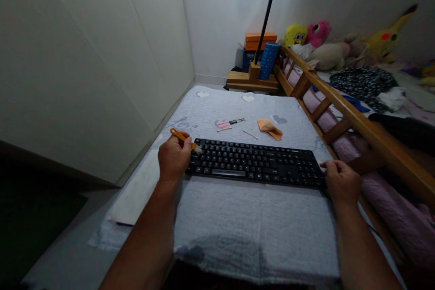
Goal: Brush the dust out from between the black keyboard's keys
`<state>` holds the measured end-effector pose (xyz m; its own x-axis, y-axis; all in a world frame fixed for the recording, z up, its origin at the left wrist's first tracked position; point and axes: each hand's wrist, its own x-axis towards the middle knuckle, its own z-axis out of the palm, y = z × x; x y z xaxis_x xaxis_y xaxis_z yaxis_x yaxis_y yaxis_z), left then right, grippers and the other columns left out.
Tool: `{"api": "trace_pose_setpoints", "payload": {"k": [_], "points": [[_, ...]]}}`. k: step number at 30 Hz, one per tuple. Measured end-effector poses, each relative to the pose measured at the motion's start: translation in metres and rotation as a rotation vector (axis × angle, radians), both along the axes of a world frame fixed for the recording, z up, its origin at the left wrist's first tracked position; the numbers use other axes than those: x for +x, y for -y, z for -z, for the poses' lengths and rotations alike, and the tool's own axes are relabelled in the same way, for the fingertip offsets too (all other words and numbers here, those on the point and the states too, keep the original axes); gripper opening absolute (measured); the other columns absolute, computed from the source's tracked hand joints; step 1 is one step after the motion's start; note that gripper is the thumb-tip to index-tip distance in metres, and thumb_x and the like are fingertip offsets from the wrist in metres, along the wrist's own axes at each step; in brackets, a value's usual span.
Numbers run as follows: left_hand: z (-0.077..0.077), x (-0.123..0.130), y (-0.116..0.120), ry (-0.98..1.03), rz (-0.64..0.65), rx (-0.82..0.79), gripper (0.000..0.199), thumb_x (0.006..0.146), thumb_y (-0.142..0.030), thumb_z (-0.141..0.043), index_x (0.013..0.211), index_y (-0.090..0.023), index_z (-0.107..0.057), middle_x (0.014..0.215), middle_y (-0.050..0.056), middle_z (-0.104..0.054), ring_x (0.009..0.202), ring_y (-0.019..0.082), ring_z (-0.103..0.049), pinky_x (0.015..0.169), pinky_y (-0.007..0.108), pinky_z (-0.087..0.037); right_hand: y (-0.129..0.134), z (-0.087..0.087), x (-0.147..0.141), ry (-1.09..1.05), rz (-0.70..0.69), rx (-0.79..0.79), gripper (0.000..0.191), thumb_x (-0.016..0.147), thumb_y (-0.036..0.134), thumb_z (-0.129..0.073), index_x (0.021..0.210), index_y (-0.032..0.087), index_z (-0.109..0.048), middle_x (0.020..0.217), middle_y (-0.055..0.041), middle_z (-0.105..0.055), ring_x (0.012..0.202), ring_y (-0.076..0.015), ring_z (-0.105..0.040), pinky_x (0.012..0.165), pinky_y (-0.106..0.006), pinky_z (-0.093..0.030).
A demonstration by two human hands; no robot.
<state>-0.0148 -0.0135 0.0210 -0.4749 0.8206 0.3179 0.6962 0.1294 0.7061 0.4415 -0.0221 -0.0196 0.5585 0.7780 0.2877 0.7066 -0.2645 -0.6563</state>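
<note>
A black keyboard (258,163) lies flat on a pale blue quilted cloth (217,217). At its left end, my left hand (174,156) is closed on a small orange-handled brush (180,136), whose light bristles touch the keys at the upper left. My right hand (341,183) is at the keyboard's right end, its fingers bent together against the edge. Behind the keyboard are an orange cloth (270,128), a cotton swab (250,134), another swab (224,129) and a slim tool with a black grip (233,122).
A wooden bed rail (360,122) runs along the right, with plush toys (319,32) and clothes beyond it. A white cabinet (102,54) stands on the left. At the back are a black pole (268,13), a blue roller (269,61) and an orange box (254,41).
</note>
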Motion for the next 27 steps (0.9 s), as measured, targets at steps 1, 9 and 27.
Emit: {"api": "trace_pose_setpoints", "payload": {"k": [1, 9, 27], "points": [[-0.0005, -0.0006, -0.0001, -0.029, -0.014, 0.002, 0.025, 0.085, -0.038, -0.057, 0.094, -0.020, -0.073, 0.087, 0.007, -0.075, 0.081, 0.024, -0.071, 0.079, 0.033, -0.052, -0.0002, 0.0010, 0.0008, -0.003, 0.000, 0.002, 0.039, 0.077, 0.047, -0.048, 0.080, 0.016, -0.072, 0.072, -0.0100, -0.070, 0.069, -0.0250, -0.061, 0.067, -0.034, -0.042], [-0.0024, -0.0041, 0.0018, -0.122, -0.120, 0.046, 0.024, 0.086, -0.035, -0.056, 0.097, -0.021, -0.073, 0.086, 0.007, -0.074, 0.081, 0.025, -0.071, 0.079, 0.034, -0.051, -0.0007, 0.0003, -0.0001, -0.015, 0.004, 0.008, 0.039, 0.076, 0.047, -0.048, 0.079, 0.016, -0.072, 0.071, -0.0097, -0.068, 0.068, -0.0251, -0.060, 0.069, -0.035, -0.042], [-0.0013, -0.0060, 0.0005, -0.137, -0.101, 0.049, 0.025, 0.085, -0.033, -0.056, 0.096, -0.020, -0.075, 0.085, 0.008, -0.074, 0.080, 0.025, -0.070, 0.079, 0.034, -0.052, -0.0007, 0.0007, 0.0008, -0.015, 0.012, 0.000, 0.039, 0.075, 0.046, -0.048, 0.080, 0.016, -0.073, 0.072, -0.0093, -0.069, 0.070, -0.0251, -0.062, 0.068, -0.034, -0.043]]}}
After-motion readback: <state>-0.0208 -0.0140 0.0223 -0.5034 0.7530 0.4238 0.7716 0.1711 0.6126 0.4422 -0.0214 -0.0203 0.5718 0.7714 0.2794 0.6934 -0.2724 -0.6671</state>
